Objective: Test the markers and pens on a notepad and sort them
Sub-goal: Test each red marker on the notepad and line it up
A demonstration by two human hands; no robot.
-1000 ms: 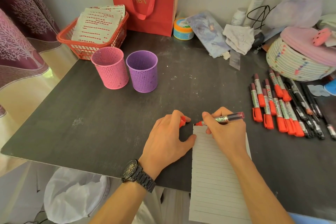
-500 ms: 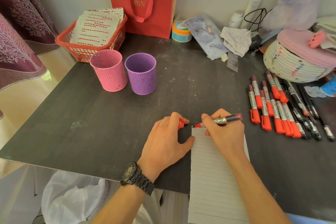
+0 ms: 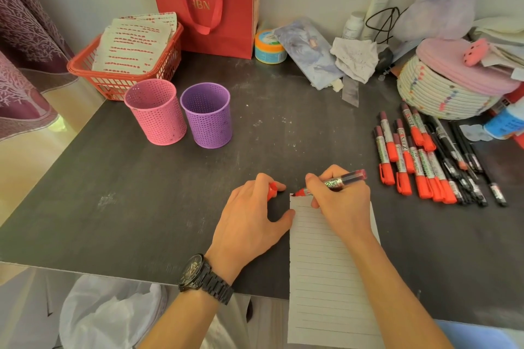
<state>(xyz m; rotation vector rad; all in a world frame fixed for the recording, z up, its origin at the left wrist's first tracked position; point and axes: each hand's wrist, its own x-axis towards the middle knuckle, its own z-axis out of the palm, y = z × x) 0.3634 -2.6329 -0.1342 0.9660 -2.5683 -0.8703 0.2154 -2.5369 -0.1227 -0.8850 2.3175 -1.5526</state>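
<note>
Red marker (image 3: 337, 180), gripped by the curled fingers of the right hand (image 3: 340, 204), has its tip at the top left corner of the notepad (image 3: 326, 263); the left hand (image 3: 249, 221) pinches the cap (image 3: 272, 191), thumb against the paper edge; a stroke there may run onto the table (image 3: 141, 193).

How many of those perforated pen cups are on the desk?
2: the pink cup stands far left on the desk, the purple cup just right of it. No others show.
</note>
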